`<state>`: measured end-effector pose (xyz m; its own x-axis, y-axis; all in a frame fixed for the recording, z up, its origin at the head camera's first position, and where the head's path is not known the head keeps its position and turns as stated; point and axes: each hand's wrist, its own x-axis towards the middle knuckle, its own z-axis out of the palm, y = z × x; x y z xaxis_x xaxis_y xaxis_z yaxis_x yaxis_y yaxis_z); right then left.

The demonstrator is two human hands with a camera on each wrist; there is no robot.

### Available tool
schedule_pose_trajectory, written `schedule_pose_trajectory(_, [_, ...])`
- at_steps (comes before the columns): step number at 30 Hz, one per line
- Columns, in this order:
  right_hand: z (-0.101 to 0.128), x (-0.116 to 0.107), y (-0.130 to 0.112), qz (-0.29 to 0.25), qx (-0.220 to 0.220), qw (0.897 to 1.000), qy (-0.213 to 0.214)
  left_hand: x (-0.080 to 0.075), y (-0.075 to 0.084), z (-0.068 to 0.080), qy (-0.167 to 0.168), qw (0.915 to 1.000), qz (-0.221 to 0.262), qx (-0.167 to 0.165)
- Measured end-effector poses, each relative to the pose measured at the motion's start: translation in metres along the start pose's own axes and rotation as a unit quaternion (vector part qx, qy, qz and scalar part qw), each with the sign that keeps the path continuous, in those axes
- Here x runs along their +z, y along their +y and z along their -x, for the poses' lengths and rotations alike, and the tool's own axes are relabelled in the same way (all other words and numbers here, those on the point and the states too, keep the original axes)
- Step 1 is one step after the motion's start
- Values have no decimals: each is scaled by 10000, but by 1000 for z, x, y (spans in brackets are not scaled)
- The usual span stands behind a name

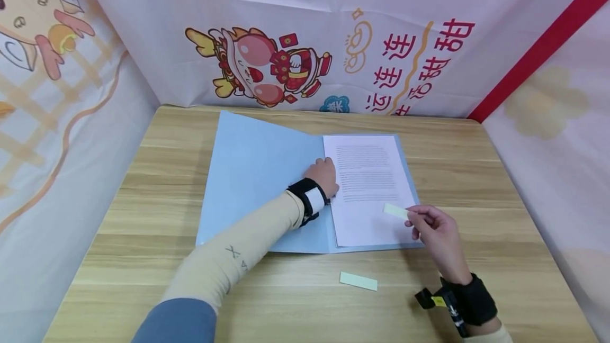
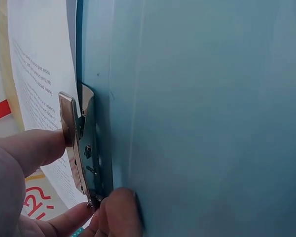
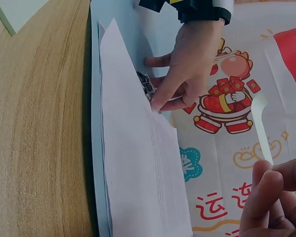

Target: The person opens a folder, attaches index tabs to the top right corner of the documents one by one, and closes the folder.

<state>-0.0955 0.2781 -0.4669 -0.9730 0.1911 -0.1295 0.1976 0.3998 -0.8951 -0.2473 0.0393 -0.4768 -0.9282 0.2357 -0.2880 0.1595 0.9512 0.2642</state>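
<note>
A light blue folder (image 1: 259,160) lies open, with a printed paper sheet (image 1: 367,221) on its right side. My left hand (image 1: 323,176) is at the sheet's left edge, by the fold. In the left wrist view, its thumb presses a metal lever clip (image 2: 67,111) and the other fingers curl around the clip's lower end. Above the sheet's lower right part, my right hand (image 1: 438,232) pinches a pale green paper strip (image 1: 395,211) by one end. The right wrist view shows that strip (image 3: 260,126) slightly curved, its far end free.
Another pale green strip (image 1: 358,281) lies on the wooden table (image 1: 286,300) in front of the folder. White printed cloth (image 1: 305,15) hangs along the table's back and sides.
</note>
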Motion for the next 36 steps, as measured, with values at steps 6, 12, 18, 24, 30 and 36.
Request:
schedule_pose_trajectory(6, [-3,-3,0,72,-99,9999,11,-2,-14,6,55,9998,16,167])
schedule_pose_trajectory(12, [-7,-5,3,-34,-268,9996,53,-3,-35,10,21,9997,-126,226])
schedule_pose_trajectory(18, [-9,-7,1,44,-255,9997,30,-4,-54,21,6,9996,-199,197])
schedule_pose_trajectory(24, [-14,-9,-5,219,-265,9994,-16,-4,-70,32,-35,9995,-214,248])
schedule_pose_trajectory(30, [-25,-10,-7,562,-104,9983,-132,-8,-78,39,-174,9986,-402,288])
schedule_pose_trajectory(36, [-49,-7,-12,786,-308,9959,-339,-20,-72,36,-521,9932,-1003,278])
